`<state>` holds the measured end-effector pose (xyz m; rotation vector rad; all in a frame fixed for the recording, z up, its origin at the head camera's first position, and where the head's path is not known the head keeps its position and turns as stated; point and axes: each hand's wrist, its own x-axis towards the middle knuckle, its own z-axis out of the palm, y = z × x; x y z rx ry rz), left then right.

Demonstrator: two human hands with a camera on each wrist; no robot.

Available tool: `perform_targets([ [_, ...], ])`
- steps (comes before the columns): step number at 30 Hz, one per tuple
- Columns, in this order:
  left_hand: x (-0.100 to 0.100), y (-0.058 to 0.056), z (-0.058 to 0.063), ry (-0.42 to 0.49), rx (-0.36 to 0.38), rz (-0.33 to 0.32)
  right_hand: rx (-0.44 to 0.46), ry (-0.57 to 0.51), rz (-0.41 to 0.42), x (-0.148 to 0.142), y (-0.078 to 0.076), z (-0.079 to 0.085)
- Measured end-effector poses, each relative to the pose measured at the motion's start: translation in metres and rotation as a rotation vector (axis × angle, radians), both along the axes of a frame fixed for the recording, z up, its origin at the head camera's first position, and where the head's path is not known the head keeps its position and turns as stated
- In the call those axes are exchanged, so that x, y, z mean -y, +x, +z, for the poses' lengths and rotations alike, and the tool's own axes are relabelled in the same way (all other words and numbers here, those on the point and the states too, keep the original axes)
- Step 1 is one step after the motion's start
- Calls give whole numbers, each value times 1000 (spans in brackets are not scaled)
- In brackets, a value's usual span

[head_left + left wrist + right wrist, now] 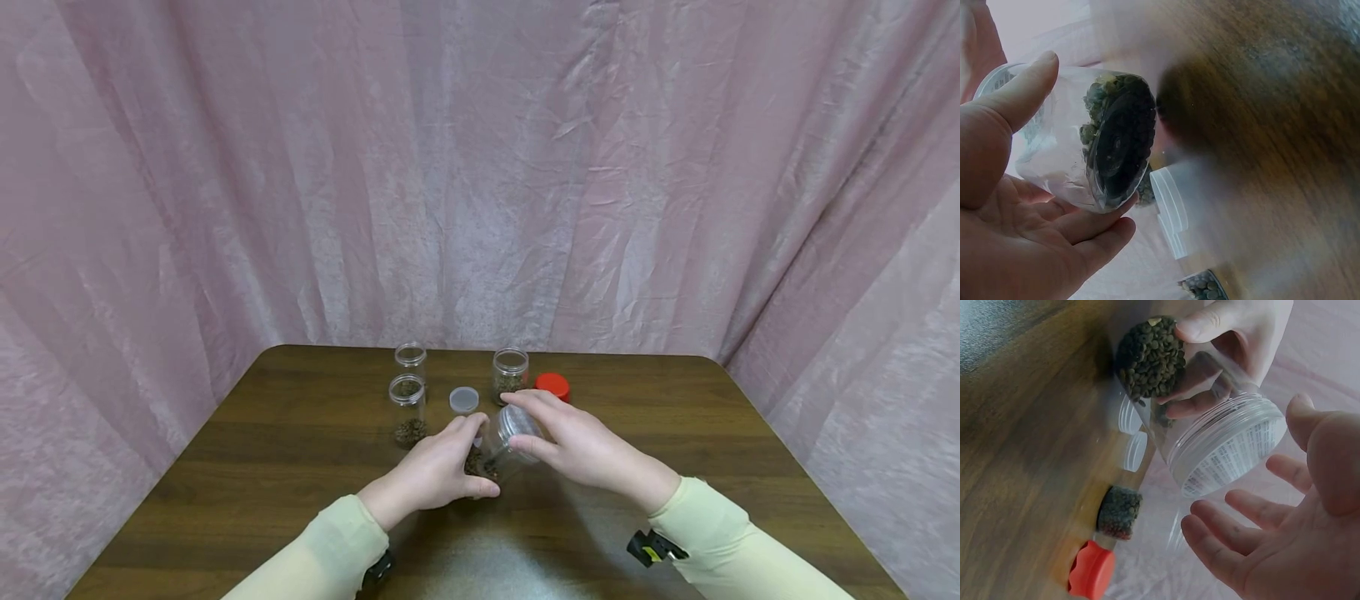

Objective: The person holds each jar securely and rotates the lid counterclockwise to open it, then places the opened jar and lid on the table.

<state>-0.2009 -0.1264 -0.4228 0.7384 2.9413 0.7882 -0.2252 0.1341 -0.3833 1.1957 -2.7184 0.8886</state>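
A clear jar (pixel 1054 150) is tilted, with a clump of dark lentil-like pieces (pixel 1152 359) gathered at its base. My left hand (pixel 435 465) grips it around the side, thumb on one side and fingers on the other. A pale lid (pixel 1235 450) with fine print-like marks covers its mouth and faces my right hand (pixel 581 437). The right hand's fingers are spread and loosely bent around the lid end, holding nothing. In the right wrist view its fingertips (pixel 1200 509) are right beside the lid's edge.
Two open clear jars, a back one (pixel 410 354) and a nearer one (pixel 407 396) with dark contents, stand at the left. Another filled jar (pixel 511 367) stands behind my hands beside a red lid (pixel 552 384). A pale lid (pixel 463 400) lies between them on the wooden table (pixel 300 467).
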Motion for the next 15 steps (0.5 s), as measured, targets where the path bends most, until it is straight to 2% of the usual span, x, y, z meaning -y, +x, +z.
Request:
perform_targets([
  [10, -1, 0, -1, -5, -9, 6, 69, 55, -83, 5, -1, 1],
  [15, 0, 0, -1, -6, -1, 7, 66, 64, -80, 5, -1, 1],
])
